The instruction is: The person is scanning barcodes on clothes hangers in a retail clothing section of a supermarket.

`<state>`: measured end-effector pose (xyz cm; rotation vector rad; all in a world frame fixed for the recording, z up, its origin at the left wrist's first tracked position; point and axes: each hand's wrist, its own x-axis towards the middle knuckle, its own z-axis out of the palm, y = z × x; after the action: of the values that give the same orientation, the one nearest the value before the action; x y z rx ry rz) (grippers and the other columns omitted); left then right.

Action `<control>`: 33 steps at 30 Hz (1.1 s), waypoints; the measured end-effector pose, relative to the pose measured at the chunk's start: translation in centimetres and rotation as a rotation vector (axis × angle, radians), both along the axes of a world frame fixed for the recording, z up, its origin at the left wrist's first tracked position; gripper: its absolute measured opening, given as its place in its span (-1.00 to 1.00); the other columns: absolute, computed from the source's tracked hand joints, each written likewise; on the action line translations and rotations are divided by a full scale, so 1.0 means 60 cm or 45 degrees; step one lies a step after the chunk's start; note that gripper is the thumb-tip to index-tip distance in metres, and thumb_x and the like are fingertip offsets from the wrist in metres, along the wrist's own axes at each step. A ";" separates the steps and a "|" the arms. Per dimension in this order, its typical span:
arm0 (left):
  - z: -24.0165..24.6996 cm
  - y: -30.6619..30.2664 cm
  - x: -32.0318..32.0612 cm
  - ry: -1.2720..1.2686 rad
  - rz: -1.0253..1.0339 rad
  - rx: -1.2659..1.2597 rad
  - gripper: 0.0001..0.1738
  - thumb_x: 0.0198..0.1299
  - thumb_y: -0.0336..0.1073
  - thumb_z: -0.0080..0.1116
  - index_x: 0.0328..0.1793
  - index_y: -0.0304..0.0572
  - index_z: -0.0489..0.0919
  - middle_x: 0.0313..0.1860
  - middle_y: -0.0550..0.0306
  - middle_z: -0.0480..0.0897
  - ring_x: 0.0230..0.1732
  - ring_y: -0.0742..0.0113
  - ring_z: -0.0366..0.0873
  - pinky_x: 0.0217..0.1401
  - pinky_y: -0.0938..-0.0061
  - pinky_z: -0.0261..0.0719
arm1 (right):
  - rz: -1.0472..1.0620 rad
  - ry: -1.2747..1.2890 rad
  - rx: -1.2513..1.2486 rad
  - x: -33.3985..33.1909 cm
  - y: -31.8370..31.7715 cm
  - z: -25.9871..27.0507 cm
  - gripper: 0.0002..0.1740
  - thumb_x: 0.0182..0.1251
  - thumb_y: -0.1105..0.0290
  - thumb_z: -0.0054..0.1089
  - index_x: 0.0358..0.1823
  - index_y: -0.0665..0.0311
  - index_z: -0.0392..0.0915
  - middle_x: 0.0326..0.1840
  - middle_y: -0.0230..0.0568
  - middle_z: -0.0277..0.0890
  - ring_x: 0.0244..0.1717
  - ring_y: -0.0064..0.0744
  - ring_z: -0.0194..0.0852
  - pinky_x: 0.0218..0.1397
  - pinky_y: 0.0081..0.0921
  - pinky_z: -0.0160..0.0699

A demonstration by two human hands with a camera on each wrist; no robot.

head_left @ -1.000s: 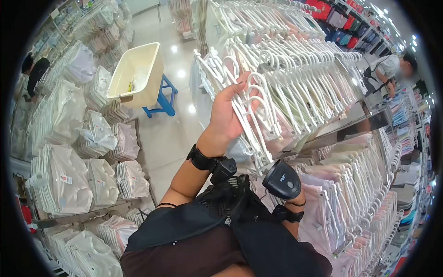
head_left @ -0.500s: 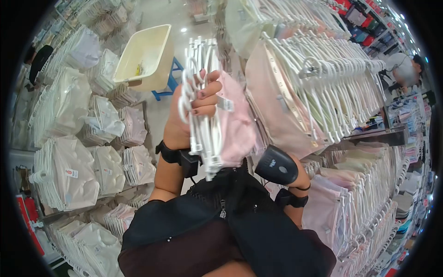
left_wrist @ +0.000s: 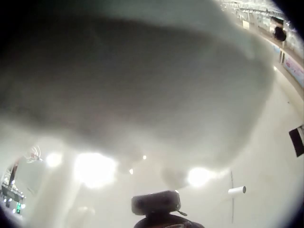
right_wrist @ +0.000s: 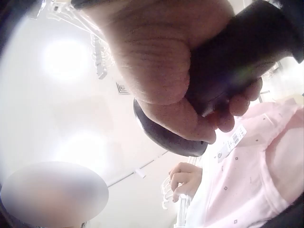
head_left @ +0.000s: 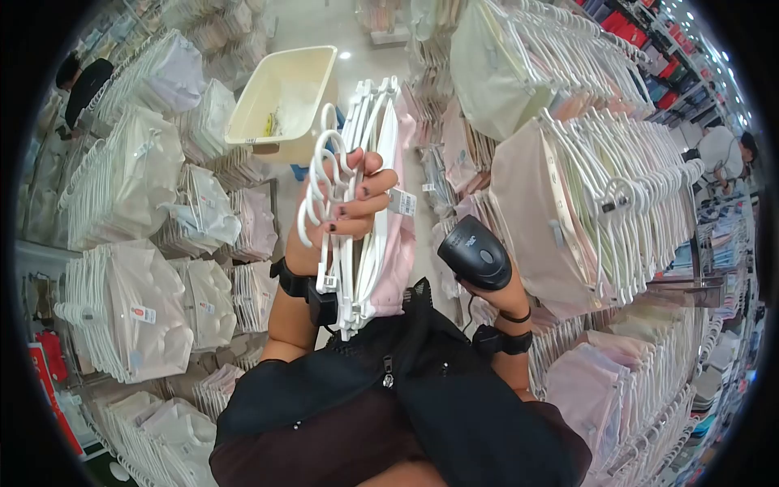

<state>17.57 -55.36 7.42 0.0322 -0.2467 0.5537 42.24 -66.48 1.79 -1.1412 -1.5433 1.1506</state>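
In the head view my left hand (head_left: 357, 199) grips a bundle of white hangers (head_left: 376, 134) in front of my chest, its fingers curled over them and their hooks sticking out on the left. Pink underwear (head_left: 395, 264) hangs from the bundle, and a white barcode tag (head_left: 402, 202) faces right. My right hand (head_left: 505, 299) holds a black barcode scanner (head_left: 475, 252) a short way right of the bundle. In the right wrist view its fingers wrap the scanner handle (right_wrist: 232, 52), with the tag on the patterned pink cloth (right_wrist: 242, 175) close by. Blurred grey cloth (left_wrist: 142, 85) fills much of the left wrist view.
Racks of hung underwear (head_left: 560, 203) line the right side, with more stacks (head_left: 130, 308) on the left. A cream plastic tub (head_left: 284, 97) stands in the aisle ahead on a blue stool (head_left: 299, 172). Other people (head_left: 718, 154) stand farther off.
My left hand has taken the hangers off the right-hand rack and brought them left in front of me, turning the tagged pink underwear rightward. The scanner has risen nearer the bundle.
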 end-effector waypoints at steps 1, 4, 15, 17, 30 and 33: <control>-0.002 0.007 -0.005 0.049 0.032 -0.029 -0.63 0.29 -0.23 -0.30 -0.14 -0.49 0.36 -0.45 0.04 0.25 -0.56 0.40 0.20 -0.80 0.66 0.32 | -0.046 -0.012 0.033 -0.009 0.007 0.000 -0.62 -0.19 0.52 0.37 -0.25 0.38 0.49 -0.37 -0.24 0.55 -0.36 -0.52 0.46 -0.23 -0.55 0.43; -0.023 0.037 -0.016 0.066 0.099 -0.022 -0.57 0.24 -0.28 -0.25 0.06 -0.60 0.31 -0.12 -0.21 0.41 -0.19 0.08 0.48 -0.31 0.36 0.68 | -0.066 0.071 -0.054 -0.034 0.023 0.000 -0.57 -0.19 0.52 0.38 -0.19 0.39 0.48 -0.33 -0.23 0.55 -0.30 -0.53 0.47 -0.16 -0.56 0.42; -0.044 0.145 -0.010 0.181 0.400 0.023 -0.40 0.12 -0.52 -0.30 0.36 -0.11 0.05 0.31 -0.21 0.13 0.32 -0.04 0.13 0.33 0.18 0.21 | -0.410 0.048 -0.241 -0.087 0.028 -0.013 -0.49 -0.21 0.52 0.40 -0.11 0.35 0.47 -0.24 -0.26 0.55 -0.21 -0.55 0.46 -0.06 -0.54 0.40; -0.037 0.164 0.003 0.207 0.407 0.042 -0.41 0.10 -0.53 -0.29 0.33 -0.17 0.07 0.32 -0.22 0.13 0.34 -0.06 0.08 0.35 0.16 0.14 | -0.396 0.070 -0.310 -0.087 0.035 -0.013 -0.47 -0.22 0.53 0.41 -0.10 0.35 0.46 -0.24 -0.28 0.54 -0.20 -0.57 0.45 -0.04 -0.55 0.39; -0.049 0.327 0.175 0.196 0.411 0.143 -0.36 0.09 -0.42 -0.17 0.36 -0.21 0.01 0.39 -0.17 -0.02 0.41 -0.01 -0.10 0.45 0.20 -0.14 | -0.163 0.352 0.110 0.032 0.072 -0.109 -0.16 -0.33 0.44 0.48 0.09 0.43 0.25 -0.03 -0.13 0.41 -0.03 -0.39 0.38 0.00 -0.45 0.38; -0.045 0.366 0.227 0.221 0.393 0.165 -0.34 0.09 -0.39 -0.15 0.37 -0.17 0.00 0.38 -0.16 -0.01 0.41 0.00 -0.10 0.45 0.21 -0.13 | -0.195 0.341 0.111 0.041 0.094 -0.109 -0.17 -0.33 0.42 0.48 0.08 0.43 0.26 -0.04 -0.13 0.42 -0.05 -0.39 0.38 0.00 -0.45 0.38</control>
<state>31.17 -33.42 4.75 0.2460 -0.1078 0.8364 44.68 -60.83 -4.78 -0.9858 -1.2663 1.0742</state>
